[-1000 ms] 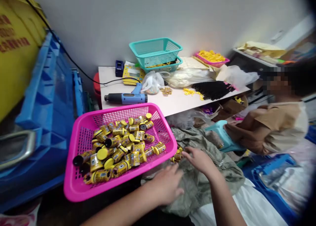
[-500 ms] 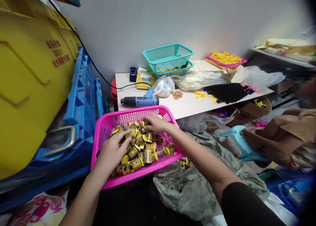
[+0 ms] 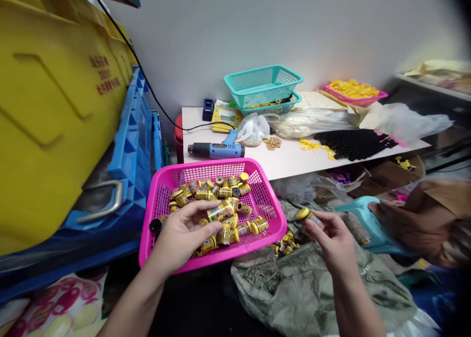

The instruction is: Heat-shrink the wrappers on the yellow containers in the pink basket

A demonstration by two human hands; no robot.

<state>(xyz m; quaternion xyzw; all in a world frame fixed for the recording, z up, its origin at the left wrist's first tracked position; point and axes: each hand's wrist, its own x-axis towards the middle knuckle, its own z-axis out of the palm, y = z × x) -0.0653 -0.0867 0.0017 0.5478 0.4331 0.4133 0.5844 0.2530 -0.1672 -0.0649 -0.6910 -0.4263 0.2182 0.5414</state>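
Note:
A pink mesh basket (image 3: 277, 219) holds many small yellow bottles with printed wraps and yellow caps. Over its front half, my left hand (image 3: 186, 229) is closed on one yellow bottle (image 3: 220, 212), between thumb and fingers. Out to the right of the basket, my right hand (image 3: 333, 236) pinches a yellow-capped bottle (image 3: 304, 214), its cap pointing left. Below that hand lies an open grey-green woven sack (image 3: 294, 288) with more of the bottles (image 3: 286, 243) in its mouth. A round black piece (image 3: 155, 225) shows at the basket's left wall.
A blue heat gun (image 3: 217, 150) lies on the white table (image 3: 287, 165) behind the basket, near teal baskets (image 3: 263, 84), plastic bags and black strips (image 3: 358, 143). Yellow and blue bins (image 3: 125, 131) crowd the left. A person sits at right by a light-blue stool (image 3: 362, 214).
My right hand has left the basket and moved right over the sack with a bottle in it. My left hand has shifted right and now holds a bottle up. The view has turned slightly left.

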